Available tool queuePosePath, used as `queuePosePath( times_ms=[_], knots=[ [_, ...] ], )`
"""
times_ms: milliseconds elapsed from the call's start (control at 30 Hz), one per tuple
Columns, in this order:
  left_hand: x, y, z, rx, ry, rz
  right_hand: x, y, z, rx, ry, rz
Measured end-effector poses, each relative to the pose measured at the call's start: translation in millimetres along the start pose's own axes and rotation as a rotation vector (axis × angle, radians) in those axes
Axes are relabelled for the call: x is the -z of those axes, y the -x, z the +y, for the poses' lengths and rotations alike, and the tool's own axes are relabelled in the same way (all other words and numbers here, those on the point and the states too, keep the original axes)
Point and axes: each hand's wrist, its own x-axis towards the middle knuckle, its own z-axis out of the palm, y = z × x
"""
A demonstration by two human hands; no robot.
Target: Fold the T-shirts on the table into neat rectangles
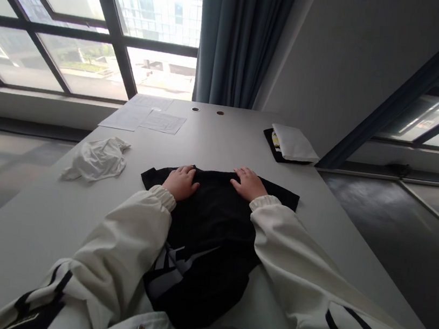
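White table (222, 146) bears black shirt (215, 213) under left hand (181, 182), right hand (249, 184).

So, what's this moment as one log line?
left hand: on black shirt | right hand: on black shirt | black shirt: on table | white cloth: crumpled, left of shirt

Left hand (181, 182), right hand (249, 184) on black shirt (215, 213); crumpled white cloth (101, 160) to left

Shirt (216, 213) on tbl (43, 227) — cloth (101, 159) L, papers (163, 121) behind it, stack (294, 143) back R
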Motion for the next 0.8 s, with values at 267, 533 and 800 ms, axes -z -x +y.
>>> queuePosePath(
  times_ms=[267, 533, 800],
  knots=[
    [-62.9, -1, -9, 0.02, 0.037, 0.125, -47, 36, 2, -0.003, 0.005, -0.01],
    [-50.8, -1, -9, -0.055, -0.002, 0.083, -25, 38, -13, -0.125, 0.009, 0.011],
    [-49.6, -1, -11, 0.14, 0.049, 0.186, -17, 44, -3, -0.186, 0.02, -0.058]
  ],
)
